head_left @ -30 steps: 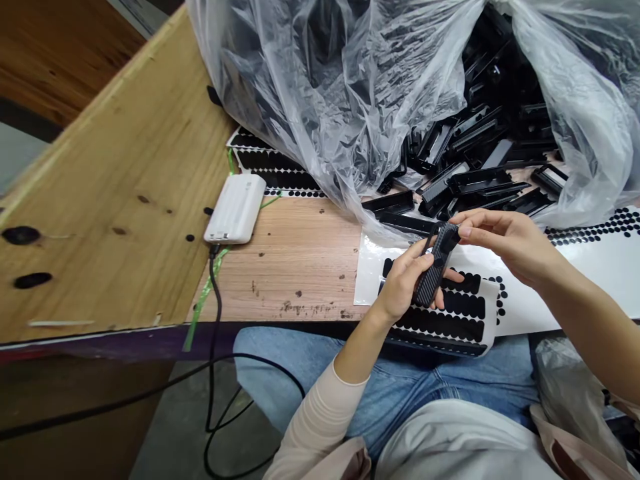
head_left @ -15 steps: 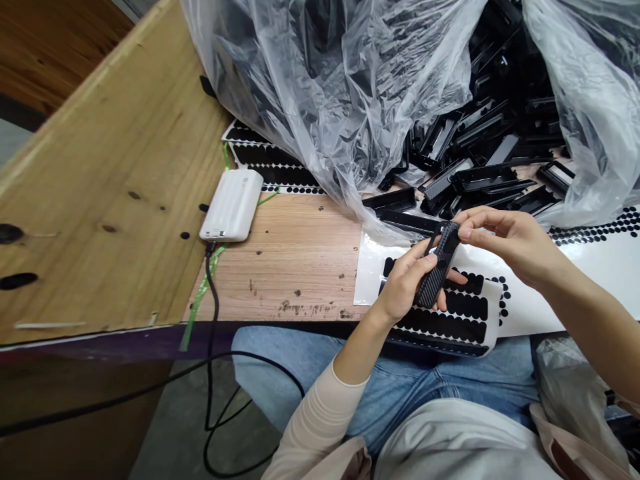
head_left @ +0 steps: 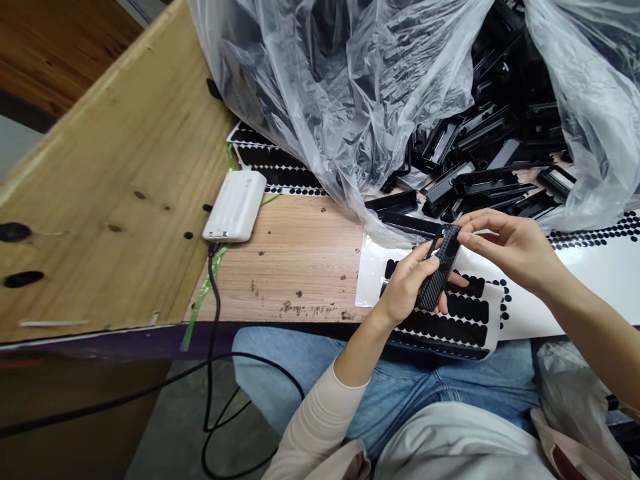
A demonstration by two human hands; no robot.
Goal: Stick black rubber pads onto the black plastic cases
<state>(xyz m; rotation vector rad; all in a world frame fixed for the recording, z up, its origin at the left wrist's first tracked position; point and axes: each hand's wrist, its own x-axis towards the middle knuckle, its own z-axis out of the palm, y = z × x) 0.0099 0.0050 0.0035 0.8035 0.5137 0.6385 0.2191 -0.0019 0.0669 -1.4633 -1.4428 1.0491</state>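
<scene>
Left hand [head_left: 403,291] closed around a black carbon-textured plastic part [head_left: 436,275], fingers curled on its near section. Part held upright-tilted above the dot sheet, far end leaning right. Right hand [head_left: 513,248] half open, coming in from the right; fingertips [head_left: 467,238] on the part's far end. Whether it grips cannot be told.

Container: large clear plastic bag [head_left: 345,80] at far side of the wooden table [head_left: 283,273], mouth folded back, holding a heap of black plastic parts [head_left: 483,150]. Some of these lie spilled on the table, just beyond the hands.

Under the hands: white-backed sheet of black round adhesive dots [head_left: 443,327], its near edge over the table edge above the person's jeans [head_left: 440,383]. Further white-backed dot sheet [head_left: 595,267] to the right; another [head_left: 277,167] at far left, partly under the bag.

Left on the table: white power bank [head_left: 234,207], black cable [head_left: 214,300] running down over the near edge. Tilted plywood board [head_left: 100,200] further left. Grey plastic bag [head_left: 570,393] near right.
</scene>
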